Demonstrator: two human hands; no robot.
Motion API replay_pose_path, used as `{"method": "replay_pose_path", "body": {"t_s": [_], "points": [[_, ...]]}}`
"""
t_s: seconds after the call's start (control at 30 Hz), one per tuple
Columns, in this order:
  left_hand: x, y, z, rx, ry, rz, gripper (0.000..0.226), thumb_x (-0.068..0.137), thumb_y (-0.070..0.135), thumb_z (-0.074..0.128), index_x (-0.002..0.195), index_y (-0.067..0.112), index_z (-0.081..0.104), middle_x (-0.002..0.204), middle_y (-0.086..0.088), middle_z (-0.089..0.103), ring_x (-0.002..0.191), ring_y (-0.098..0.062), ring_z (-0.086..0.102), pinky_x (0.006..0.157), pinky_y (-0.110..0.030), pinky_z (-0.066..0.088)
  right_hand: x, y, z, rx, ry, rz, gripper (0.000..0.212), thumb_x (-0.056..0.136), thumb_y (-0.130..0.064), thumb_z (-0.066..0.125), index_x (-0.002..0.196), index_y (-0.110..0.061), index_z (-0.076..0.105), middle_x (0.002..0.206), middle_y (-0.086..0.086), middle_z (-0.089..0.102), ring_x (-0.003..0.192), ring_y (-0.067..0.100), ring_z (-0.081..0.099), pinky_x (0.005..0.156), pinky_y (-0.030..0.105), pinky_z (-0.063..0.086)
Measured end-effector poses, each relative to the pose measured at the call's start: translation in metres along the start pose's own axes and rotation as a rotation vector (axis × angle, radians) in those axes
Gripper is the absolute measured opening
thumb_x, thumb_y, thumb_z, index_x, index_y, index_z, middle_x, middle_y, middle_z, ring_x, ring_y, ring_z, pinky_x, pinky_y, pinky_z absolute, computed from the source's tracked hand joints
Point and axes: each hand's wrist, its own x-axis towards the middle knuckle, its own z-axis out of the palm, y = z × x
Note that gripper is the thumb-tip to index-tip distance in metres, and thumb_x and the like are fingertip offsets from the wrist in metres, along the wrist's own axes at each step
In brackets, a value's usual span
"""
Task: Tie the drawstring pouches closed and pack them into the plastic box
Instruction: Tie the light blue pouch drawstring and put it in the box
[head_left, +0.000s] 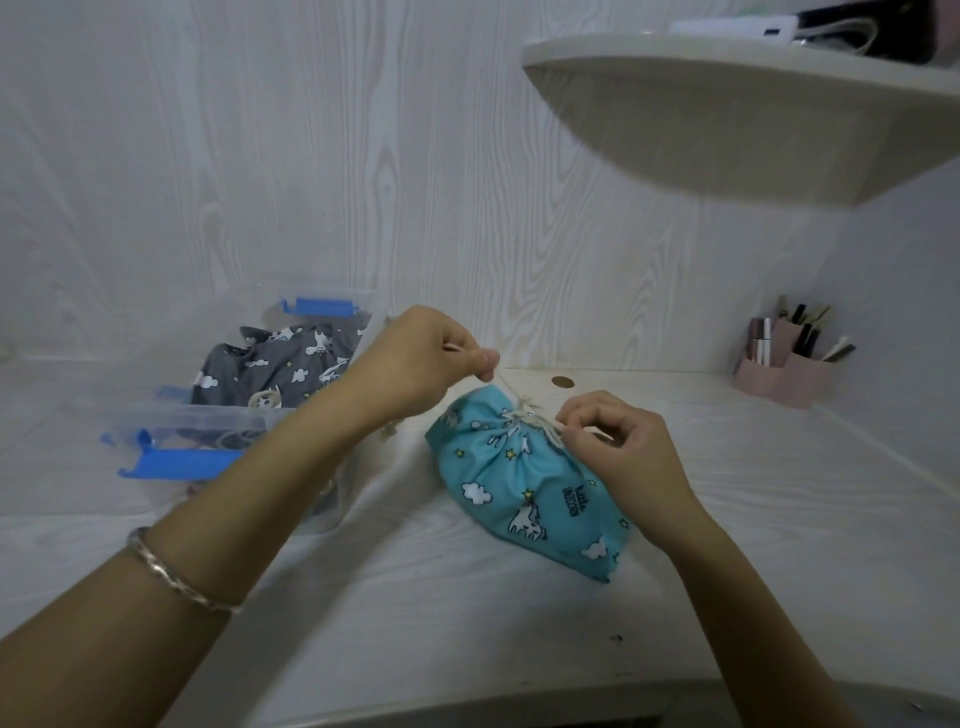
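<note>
White wood-grain desktop (467, 623) meets a matching wall, with a rounded white shelf (727, 114) overhead and a pink pen holder (779, 366) at the far right. The turquoise unicorn-print fabric pouch (524, 488) lies flat on the desk in front of the person, mouth gathered and pointing away, so both cord ends can be drawn in opposite directions. The left hand (415, 358) is raised above the pouch's mouth, thumb and forefinger pinching the cream drawstring cord (501, 385) taut up and to the left. The right hand (618, 441) sits low at the mouth, fingertips curled and nipping the other cord end, its wrist resting on the fabric, probably to pin it. The clear plastic box with blue latches (208, 415) stands open just left of the pouch, within easy reach, and a grey cloud-print pouch (270, 364) is already inside.
</note>
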Motion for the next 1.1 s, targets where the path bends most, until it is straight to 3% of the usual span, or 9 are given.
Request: {"method": "replay_pose_path", "body": {"t_s": [0.17,0.27,0.47,0.57,0.67,0.77,0.83,0.97,1.1], "points": [[0.002,-0.005,0.014,-0.243,0.125,-0.065,0.028,0.099,0.023,0.049,0.076,0.011,0.059,0.071,0.001,0.063,0.058,-0.007,0.063,0.058,-0.023,0.047,-0.006,0.011,-0.005,-0.025,-0.124,0.032,0.027,0.083,0.006,0.063,0.065,-0.013,0.066,0.086,0.003,0.069,0.082,0.013,0.065,0.072,0.022,0.054],[0.001,-0.006,0.026,-0.226,0.121,-0.070,0.029,0.101,0.026,0.043,0.078,0.012,0.054,0.073,-0.002,0.067,0.062,-0.014,0.066,0.061,-0.026,0.051,-0.003,0.008,-0.003,0.112,-0.171,0.161,0.018,0.086,-0.017,0.064,0.068,-0.014,0.066,0.079,0.010,0.066,0.073,0.021,0.060,0.066,0.023,0.051],[-0.003,-0.001,0.033,-0.161,0.069,-0.071,0.027,0.100,0.027,0.046,0.077,0.017,0.054,0.068,0.002,0.067,0.059,-0.008,0.063,0.057,-0.019,0.046,0.011,-0.002,0.010,0.060,-0.290,0.543,0.058,0.091,-0.057,0.052,0.078,-0.004,0.073,0.077,0.012,0.073,0.068,0.017,0.062,0.072,0.030,0.048],[-0.004,-0.002,0.033,-0.145,0.020,-0.072,0.025,0.099,0.026,0.048,0.077,0.016,0.056,0.069,0.002,0.067,0.062,-0.011,0.064,0.065,-0.026,0.053,0.014,-0.006,0.014,0.235,-0.324,0.598,0.050,0.085,-0.037,0.068,0.102,0.010,0.068,0.100,0.027,0.070,0.085,0.030,0.063,0.082,0.036,0.053],[-0.004,-0.005,0.026,-0.074,-0.065,-0.027,0.020,0.095,0.026,0.055,0.081,0.016,0.065,0.073,0.005,0.067,0.073,-0.013,0.065,0.078,-0.035,0.055,0.016,-0.009,0.018,0.306,-0.283,0.601,0.020,0.085,-0.018,0.070,0.087,0.001,0.071,0.077,0.012,0.070,0.066,0.017,0.063,0.060,0.023,0.054],[-0.005,-0.002,0.017,0.399,-0.023,0.112,0.018,0.089,0.036,0.063,0.088,0.021,0.072,0.075,0.014,0.054,0.082,-0.012,0.055,0.081,-0.033,0.048,0.015,-0.006,0.018,0.256,-0.264,0.573,0.015,0.086,-0.018,0.070,0.075,-0.007,0.071,0.075,0.011,0.070,0.065,0.017,0.061,0.060,0.021,0.054],[-0.006,0.002,0.015,0.506,0.060,0.134,0.019,0.088,0.039,0.063,0.089,0.023,0.072,0.071,0.015,0.050,0.075,-0.010,0.052,0.076,-0.030,0.047,0.016,-0.006,0.017,0.222,-0.260,0.565,0.015,0.086,-0.018,0.070,0.075,-0.008,0.072,0.077,0.012,0.070,0.064,0.018,0.060,0.059,0.021,0.053],[-0.006,0.002,0.022,0.250,0.090,0.104,0.011,0.086,0.032,0.068,0.085,0.022,0.074,0.071,0.011,0.067,0.069,-0.003,0.063,0.072,-0.029,0.055,0.016,-0.011,0.018,0.136,-0.287,0.514,0.014,0.085,-0.018,0.071,0.076,-0.009,0.075,0.072,0.011,0.070,0.060,0.016,0.058,0.061,0.023,0.050],[-0.003,-0.002,0.027,-0.051,-0.122,0.205,0.023,0.086,0.015,0.069,0.108,0.021,0.070,0.098,0.010,0.072,0.095,0.001,0.066,0.089,-0.021,0.053,0.019,-0.015,0.020,0.073,-0.325,0.470,0.014,0.085,-0.006,0.068,0.074,-0.010,0.076,0.070,0.011,0.066,0.059,0.015,0.057,0.064,0.026,0.049]]}}
